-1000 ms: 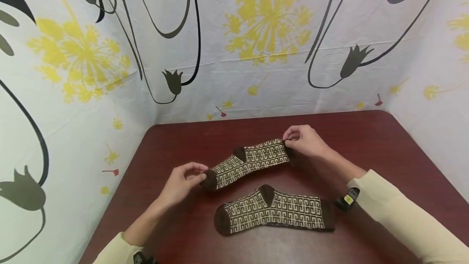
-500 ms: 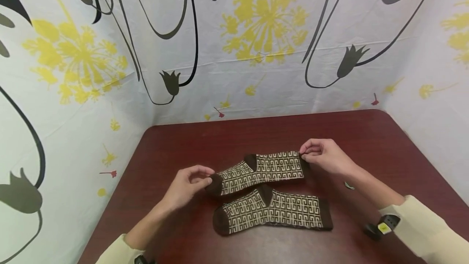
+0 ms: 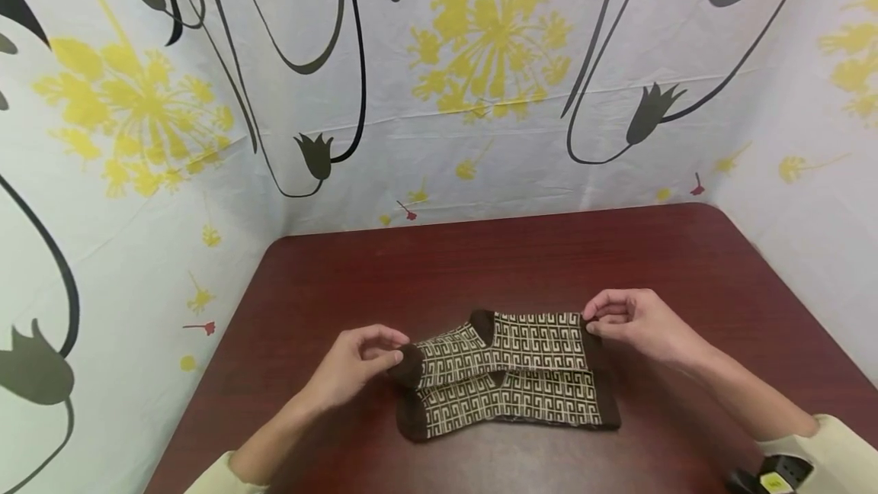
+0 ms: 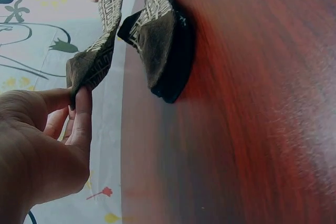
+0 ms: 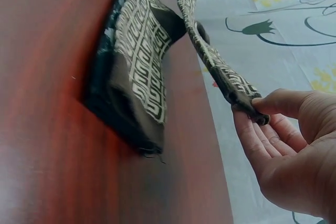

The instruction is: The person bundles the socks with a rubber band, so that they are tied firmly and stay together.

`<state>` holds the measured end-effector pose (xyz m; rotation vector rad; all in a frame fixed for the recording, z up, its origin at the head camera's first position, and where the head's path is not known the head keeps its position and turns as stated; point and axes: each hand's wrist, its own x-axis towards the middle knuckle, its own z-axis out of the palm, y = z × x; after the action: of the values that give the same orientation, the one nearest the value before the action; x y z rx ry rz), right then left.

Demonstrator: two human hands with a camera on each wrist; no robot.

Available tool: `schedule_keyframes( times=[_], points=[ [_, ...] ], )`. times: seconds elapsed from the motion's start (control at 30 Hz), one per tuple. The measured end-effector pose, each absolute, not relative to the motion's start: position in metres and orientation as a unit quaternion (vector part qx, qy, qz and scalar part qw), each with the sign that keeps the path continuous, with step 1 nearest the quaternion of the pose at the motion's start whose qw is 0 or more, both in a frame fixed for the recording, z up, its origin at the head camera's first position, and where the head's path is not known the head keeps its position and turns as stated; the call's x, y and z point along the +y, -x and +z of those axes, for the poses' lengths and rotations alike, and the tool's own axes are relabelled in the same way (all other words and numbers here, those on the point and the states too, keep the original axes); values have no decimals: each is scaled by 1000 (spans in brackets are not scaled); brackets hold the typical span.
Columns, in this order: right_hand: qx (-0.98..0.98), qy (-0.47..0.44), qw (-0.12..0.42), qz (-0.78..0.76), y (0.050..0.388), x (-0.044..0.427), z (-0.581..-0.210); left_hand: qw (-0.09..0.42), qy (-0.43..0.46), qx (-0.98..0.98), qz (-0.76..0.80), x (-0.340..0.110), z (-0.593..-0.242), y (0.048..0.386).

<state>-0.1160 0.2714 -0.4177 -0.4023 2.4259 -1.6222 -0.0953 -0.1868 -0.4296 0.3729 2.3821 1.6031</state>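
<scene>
Head view showed a patterned sock (image 3: 538, 343), brown and cream, stretched out between two hands. The left hand (image 3: 351, 366) pinched its dark toe, and the right hand (image 3: 643, 326) pinched its dark top end, so each hand was narrow, thumb close to fingers. That sock was up in the air, and from above it hid the back part of a matching sock (image 3: 549, 402) (both wrist views showed a gap between their ends). The matching sock lay on the shiny red-brown table (image 3: 370, 273), its toe pointing left. A black band (image 3: 789, 471) with a yellow patch sat by the pale right sleeve (image 3: 840, 452). Behind the table was a white cloth (image 3: 521, 151) with yellow flowers and grey ones
</scene>
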Motion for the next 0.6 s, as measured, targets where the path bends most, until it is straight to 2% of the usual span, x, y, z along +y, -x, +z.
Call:
schedule_keyframes(
  times=[0.3,0.6],
  points=[
    [795,156,134,-571,94,277,-429,151,-133,811,550,-189,-435,85],
    [770,180,144,-595,79,285,-437,172,-143,805,549,-191,-438,78]
  ],
)
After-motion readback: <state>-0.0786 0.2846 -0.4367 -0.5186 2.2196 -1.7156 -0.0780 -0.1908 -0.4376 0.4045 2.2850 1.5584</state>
